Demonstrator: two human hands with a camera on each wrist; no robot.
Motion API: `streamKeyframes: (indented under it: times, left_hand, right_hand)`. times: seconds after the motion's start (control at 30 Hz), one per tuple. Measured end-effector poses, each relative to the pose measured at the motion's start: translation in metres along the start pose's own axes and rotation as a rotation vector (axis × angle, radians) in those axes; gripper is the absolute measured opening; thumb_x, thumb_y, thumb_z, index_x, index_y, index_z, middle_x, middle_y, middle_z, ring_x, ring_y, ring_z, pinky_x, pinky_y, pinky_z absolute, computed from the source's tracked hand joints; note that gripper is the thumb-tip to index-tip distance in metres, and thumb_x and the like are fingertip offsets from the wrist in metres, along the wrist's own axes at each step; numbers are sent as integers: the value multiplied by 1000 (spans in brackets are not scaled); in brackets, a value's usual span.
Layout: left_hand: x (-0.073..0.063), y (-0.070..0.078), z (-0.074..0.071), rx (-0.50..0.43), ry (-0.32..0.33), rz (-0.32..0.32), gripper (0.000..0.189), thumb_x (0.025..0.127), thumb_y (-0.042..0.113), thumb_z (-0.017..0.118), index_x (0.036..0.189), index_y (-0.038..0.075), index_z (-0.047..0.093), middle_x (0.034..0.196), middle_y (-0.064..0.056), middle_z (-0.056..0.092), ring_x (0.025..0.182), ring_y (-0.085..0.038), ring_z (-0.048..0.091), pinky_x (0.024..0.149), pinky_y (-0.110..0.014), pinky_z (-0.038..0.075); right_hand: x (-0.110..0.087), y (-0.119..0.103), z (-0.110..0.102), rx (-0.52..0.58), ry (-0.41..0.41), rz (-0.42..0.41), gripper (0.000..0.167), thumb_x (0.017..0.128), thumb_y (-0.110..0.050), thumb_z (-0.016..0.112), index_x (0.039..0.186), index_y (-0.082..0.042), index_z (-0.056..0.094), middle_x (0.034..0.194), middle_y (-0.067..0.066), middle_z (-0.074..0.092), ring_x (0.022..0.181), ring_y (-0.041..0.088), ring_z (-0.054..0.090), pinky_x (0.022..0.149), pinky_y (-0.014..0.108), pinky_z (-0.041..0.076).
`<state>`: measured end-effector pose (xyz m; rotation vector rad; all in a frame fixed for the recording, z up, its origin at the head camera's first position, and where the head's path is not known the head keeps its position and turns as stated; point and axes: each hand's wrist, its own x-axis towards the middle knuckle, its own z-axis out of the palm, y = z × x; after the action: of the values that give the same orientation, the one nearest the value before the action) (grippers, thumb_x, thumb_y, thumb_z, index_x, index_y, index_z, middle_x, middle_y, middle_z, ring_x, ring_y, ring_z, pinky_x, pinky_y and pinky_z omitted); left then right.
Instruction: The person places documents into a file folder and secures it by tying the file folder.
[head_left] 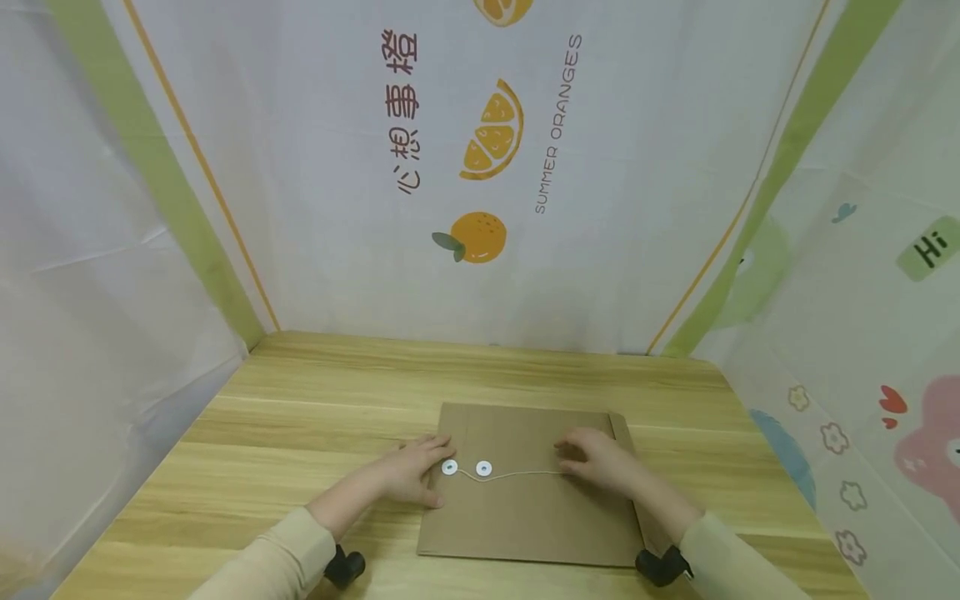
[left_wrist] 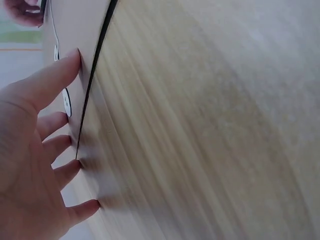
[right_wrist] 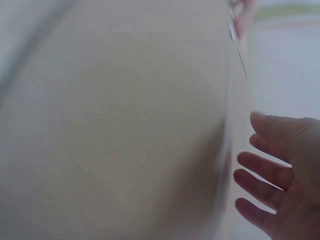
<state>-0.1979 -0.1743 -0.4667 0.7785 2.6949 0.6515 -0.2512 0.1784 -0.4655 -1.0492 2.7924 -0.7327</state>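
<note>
A brown kraft-paper document envelope (head_left: 525, 521) lies flat on the table. Two white button discs sit on its left part, the outer disc (head_left: 449, 467) near the edge and the inner disc (head_left: 483, 468) beside it. A thin pale string (head_left: 517, 474) runs from the discs rightward to my right hand. My left hand (head_left: 408, 471) rests spread at the envelope's left edge, thumb on the paper and some fingertips reaching the table. Over the right part, my right hand (head_left: 600, 462) has loosely bent, parted fingers. The string's end near its thumb is hidden.
The wood-grain table (head_left: 337, 375) extends around the envelope. White printed cloth (head_left: 337, 250) hangs behind it and along both sides. Black wrist devices (head_left: 345, 567) show below each cuff.
</note>
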Motion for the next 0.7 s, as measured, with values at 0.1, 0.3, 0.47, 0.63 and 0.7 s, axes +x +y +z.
streamKeyframes:
  times: [0.1,0.3,0.47,0.63,0.7]
  left_hand:
    - [1,0,0,13,9,0,80,78,34,78,141,2,43,152,-18,28,138,-44,22,99,-74,16]
    - [1,2,1,24,4,-13,80,78,35,78,141,2,43,152,-18,29,138,-43,22,100,-73,16]
    - [1,2,1,21,8,-16,80,77,35,78,141,1,43,151,-19,29,138,-43,23,100,-73,16]
    - [0,1,1,22,13,-16,80,77,34,78,141,2,43,151,-19,30,138,-42,23,100,-73,16]
    - [0,0,1,21,12,-14,79,77,35,78,141,2,43,151,-19,30,138,-42,23,101,-72,16]
  right_hand:
    - [-3,-7,10,-13,-10,3,34,82,-23,76,108,-3,66,104,4,65,100,27,60,87,46,48]
    - [-6,-8,25,-24,5,56,20,81,-22,77,94,-13,65,86,-8,59,81,13,57,73,34,50]
    - [-7,-8,31,-25,23,60,13,85,-19,72,81,-18,60,71,-14,51,62,4,45,54,24,41]
    - [-5,-11,31,-95,13,38,20,88,-16,69,75,-19,54,66,-14,46,58,3,41,51,23,38]
    - [-3,-12,29,-118,-13,34,21,89,-15,67,75,-18,52,66,-13,45,57,3,40,51,23,37]
